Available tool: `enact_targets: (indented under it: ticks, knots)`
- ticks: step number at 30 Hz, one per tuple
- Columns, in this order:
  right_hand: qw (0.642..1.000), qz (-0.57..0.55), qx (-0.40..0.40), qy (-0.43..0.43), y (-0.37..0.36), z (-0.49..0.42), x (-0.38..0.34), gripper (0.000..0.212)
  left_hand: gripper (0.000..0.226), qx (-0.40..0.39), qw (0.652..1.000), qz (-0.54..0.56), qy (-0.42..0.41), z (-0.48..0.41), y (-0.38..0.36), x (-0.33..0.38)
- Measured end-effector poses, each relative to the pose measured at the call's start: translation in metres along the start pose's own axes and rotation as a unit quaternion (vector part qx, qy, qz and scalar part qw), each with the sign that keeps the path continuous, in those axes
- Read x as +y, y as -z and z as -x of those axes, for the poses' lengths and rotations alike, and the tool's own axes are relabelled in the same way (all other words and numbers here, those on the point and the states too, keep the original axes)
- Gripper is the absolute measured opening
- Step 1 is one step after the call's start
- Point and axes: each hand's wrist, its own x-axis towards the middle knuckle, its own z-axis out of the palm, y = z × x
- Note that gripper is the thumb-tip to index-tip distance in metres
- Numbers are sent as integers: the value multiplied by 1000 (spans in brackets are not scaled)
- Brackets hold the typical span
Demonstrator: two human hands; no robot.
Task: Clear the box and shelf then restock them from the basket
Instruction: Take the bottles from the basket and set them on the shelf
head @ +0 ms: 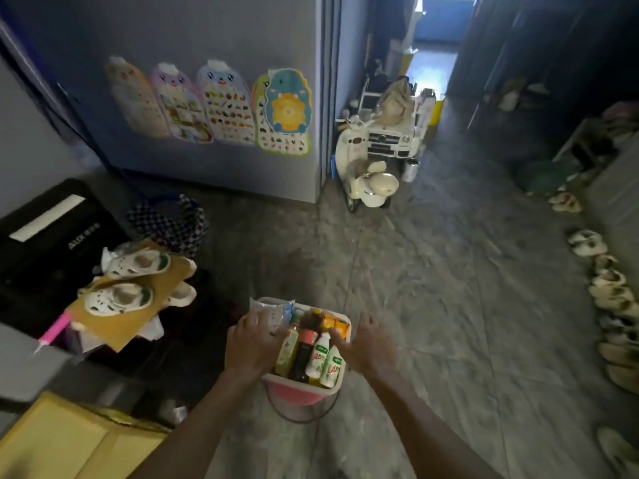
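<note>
A pink basket with a pale rim is carried low in the middle of the view, above the floor. It holds several bottles: a dark sauce bottle, two white AD drink bottles and a green one, plus plastic packets and an orange pack at the far end. My left hand grips the basket's left rim. My right hand clasps the right rim, thumb over the bottles. A yellow cardboard box shows at bottom left.
A black bin and cardboard with white sandals crowd the left. A wall with picture charts stands ahead. Toy ride-on vehicles block the corridor's left side. Slippers line the right edge. Grey floor lies between.
</note>
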Motion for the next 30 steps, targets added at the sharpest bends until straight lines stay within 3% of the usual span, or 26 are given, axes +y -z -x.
enact_targets:
  ticks: [7,11,17,21,30]
  knots:
    - [994,-3,-104,-32,-97,-48,24,90,58,-70,997,-21,25,-57,-90,-9]
    - [988,2,-140,-66,-151,-87,12,92,68,-115,991,-64,30,-102,-150,-40]
    - [987,18,-146,-70,-250,-148,-11,84,72,-194,978,-79,8,-169,-244,-85]
    - [985,61,-144,-72,-310,-174,-8,91,70,-249,968,-16,31,-189,-300,-103]
    - [985,85,-90,-123,-361,-201,-9,105,65,-248,966,2,66,-209,-342,-108]
